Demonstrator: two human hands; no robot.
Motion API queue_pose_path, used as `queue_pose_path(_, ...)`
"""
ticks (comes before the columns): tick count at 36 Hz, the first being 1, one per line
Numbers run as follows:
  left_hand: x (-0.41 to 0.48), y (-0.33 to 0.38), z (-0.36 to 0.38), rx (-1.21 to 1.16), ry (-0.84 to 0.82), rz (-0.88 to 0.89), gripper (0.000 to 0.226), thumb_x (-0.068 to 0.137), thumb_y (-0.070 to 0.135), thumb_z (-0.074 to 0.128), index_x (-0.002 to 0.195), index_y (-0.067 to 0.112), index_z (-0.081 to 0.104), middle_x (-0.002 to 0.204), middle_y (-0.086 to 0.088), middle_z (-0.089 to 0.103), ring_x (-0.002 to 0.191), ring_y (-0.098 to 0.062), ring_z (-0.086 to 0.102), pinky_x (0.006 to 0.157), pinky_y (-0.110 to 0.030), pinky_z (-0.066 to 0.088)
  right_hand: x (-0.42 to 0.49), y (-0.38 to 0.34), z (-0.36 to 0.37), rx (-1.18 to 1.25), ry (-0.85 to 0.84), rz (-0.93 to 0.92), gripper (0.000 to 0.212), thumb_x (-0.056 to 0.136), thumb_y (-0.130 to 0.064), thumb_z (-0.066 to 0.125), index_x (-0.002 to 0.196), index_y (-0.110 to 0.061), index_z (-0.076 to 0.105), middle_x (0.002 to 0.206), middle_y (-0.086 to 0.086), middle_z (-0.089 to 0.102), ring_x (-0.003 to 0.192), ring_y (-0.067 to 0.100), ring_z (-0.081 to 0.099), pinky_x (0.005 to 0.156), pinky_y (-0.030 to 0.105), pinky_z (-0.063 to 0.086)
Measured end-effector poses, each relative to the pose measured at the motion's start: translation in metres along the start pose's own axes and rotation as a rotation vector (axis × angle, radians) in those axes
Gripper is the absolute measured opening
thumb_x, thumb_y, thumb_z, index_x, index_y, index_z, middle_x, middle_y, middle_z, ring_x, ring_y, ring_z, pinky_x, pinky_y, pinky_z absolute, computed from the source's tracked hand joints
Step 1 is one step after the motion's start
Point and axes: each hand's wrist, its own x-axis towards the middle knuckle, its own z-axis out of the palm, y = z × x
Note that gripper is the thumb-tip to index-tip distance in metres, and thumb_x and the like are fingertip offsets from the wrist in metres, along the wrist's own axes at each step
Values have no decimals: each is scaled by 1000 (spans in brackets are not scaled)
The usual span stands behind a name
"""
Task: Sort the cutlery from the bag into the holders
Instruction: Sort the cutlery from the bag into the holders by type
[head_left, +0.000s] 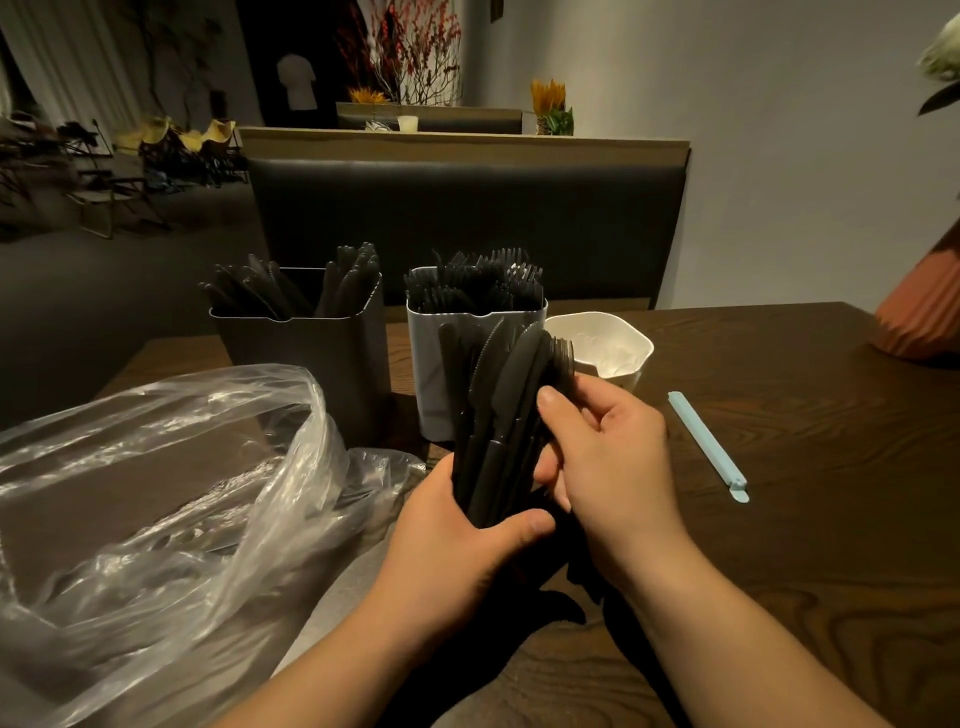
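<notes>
Left grip (457, 530): wrapped round the handle ends of a bundle of black cutlery (498, 405), thumb across the front; the handle tips are hidden in the palm.
Right grip (613, 457): thumb pressed on the front of the bundle's right side, fingers curled behind it and mostly hidden, so which pieces it pinches cannot be told.
Bundle: held upright above the bench (779, 545), in front of the holders; serrated knife blades face the camera, and fork tines show at the right edge.
Plastic bag (156, 467): clear and crumpled, at the left of the bench, cut off by the picture's edge; dark shapes inside are too blurred to name.
Dark holder (311, 358): behind the bag, holding black knives; its base is hidden by the plastic.
Grey holder (428, 374): just beside the dark one, packed with black forks; the bundle covers its right front.
White holder (623, 348): right of the grey one, partly behind the bundle; contents unclear.
Blue clip (706, 444): lies flat on the bench, right of the hands.
Orange vase (924, 312): at the far right, cut off.
</notes>
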Motion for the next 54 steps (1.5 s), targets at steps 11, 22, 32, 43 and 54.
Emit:
queue_pose_path(11, 1, -2, -2, -34, -2, 20, 30, 85, 26, 76, 113, 30, 67, 102, 16, 74, 96, 0, 70, 77, -16, 52, 7, 3, -3, 30, 11, 98, 14, 101, -14, 55, 105, -14, 69, 61, 13, 58, 38, 7, 47, 41, 17, 39)
queue_pose_path(22, 1, -1, -2, -382, -93, -79, 39, 86, 33, 73, 118, 12, 65, 106, -12, 74, 95, -28, 72, 78, -41, 58, 6, 2, -4, 148, 54, 85, 16, 101, -15, 54, 105, -5, 66, 56, 7, 55, 43, 14, 45, 41, 21, 40)
queue_pose_path(32, 1, 5, -6, -539, -277, -163, 37, 93, 35, 64, 113, 4, 63, 89, -20, 63, 72, -31, 59, 52, -29, 43, 9, 3, -4, 176, 73, 96, 15, 101, -15, 54, 104, -11, 68, 58, 2, 56, 48, 9, 49, 45, 21, 41)
queue_pose_path(43, 0, 7, -8, -518, -267, -220, 43, 90, 30, 67, 124, 7, 53, 100, -15, 73, 69, -24, 64, 67, -34, 57, 19, 1, -14, 334, 143, 174, 18, 101, -11, 52, 109, -9, 69, 82, 4, 67, 53, 6, 50, 49, 20, 37)
queue_pose_path(54, -1, 5, -11, -296, 24, -91, 17, 94, 17, 67, 110, 18, 63, 87, -1, 75, 76, -16, 73, 65, -26, 55, 35, -9, -26, 619, 261, 282, 23, 105, -11, 44, 120, -10, 61, 113, 11, 71, 99, 23, 74, 96, 47, 54)
